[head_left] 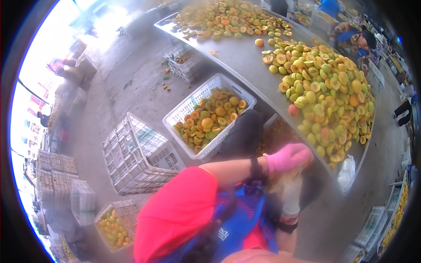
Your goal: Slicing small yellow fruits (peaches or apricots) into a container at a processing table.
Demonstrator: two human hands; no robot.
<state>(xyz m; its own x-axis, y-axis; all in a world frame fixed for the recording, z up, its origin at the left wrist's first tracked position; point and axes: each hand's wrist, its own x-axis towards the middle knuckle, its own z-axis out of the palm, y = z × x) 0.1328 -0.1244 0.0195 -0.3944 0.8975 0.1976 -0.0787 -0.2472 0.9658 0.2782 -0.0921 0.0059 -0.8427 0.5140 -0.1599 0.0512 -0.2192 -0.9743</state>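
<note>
My left hand (288, 158), in a pink glove, is at the near edge of the metal table (245, 57), its fingers curled in. Whatever it grips, if anything, is hidden. Just below it is my right hand (291, 186), in a whitish glove and smeared by blur and haze, so its fingers cannot be made out. Both hands are close together, over a partly hidden container of fruit (277, 133). Beyond them on the table lies a large pile of apricots (324, 87), many cut in half, yellow-green to orange.
A white crate (175, 120) of halved apricots stands left of my knee. Empty grey-white crates (127, 153) lie beside it. A crate of yellow fruit (115, 228) sits at lower left. A second apricot pile (228, 19) covers the table's far end. Another person (366, 40) is across the table.
</note>
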